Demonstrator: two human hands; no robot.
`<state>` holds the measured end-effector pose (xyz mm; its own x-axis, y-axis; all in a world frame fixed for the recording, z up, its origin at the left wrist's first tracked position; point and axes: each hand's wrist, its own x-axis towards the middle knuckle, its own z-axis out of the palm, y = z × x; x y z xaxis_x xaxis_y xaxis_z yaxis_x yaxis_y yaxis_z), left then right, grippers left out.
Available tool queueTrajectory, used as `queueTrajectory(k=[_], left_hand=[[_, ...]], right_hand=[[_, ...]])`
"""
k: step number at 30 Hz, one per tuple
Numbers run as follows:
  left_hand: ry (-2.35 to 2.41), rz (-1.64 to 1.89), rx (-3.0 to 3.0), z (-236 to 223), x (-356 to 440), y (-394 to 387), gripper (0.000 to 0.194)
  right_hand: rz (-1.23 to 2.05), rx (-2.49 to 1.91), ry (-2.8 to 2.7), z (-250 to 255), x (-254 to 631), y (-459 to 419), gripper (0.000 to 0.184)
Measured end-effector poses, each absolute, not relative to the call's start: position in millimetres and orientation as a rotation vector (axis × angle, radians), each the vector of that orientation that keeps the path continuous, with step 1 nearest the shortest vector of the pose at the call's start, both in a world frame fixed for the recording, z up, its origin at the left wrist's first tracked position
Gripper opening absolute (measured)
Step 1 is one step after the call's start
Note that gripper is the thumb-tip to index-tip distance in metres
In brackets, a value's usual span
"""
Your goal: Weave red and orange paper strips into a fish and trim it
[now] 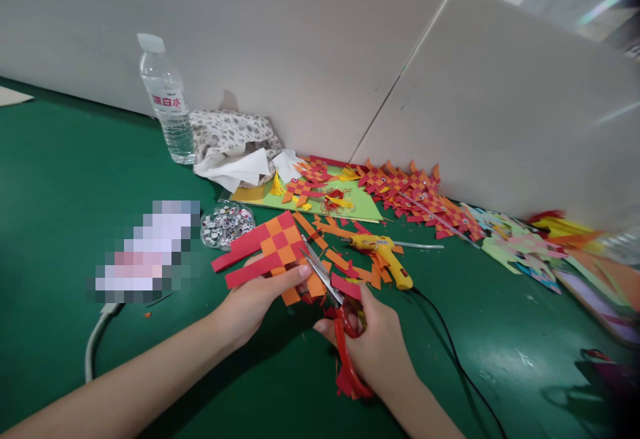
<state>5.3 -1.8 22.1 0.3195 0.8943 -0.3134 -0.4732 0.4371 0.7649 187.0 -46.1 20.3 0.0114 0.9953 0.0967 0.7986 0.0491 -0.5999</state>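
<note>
My left hand [260, 299] pinches a woven piece of red and orange paper strips [273, 247] and holds it just above the green table [60, 179]. My right hand [377, 342] grips red-handled scissors [340, 319], fingers through the loops. The metal blades [320, 271] point up and left, touching the right edge of the woven piece. Cut red and orange strips [345, 262] lie under and beyond the blades.
A yellow glue gun [385, 258] with a black cord lies right of the scissors. A dish of googly eyes [226, 224], a water bottle [167, 102], tissues and a patterned cloth [233, 134] stand behind. Finished woven paper fish [415, 196] lie along the white wall.
</note>
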Motion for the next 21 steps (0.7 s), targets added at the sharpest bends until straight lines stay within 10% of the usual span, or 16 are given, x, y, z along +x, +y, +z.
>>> queueTrajectory(k=[21], left_hand=[[0.872,1.049,0.565,25.5,5.2,3.0,0.025]], right_hand=[[0.257,-1.885,-1.980,29.2,189.4,-43.3,0.042]])
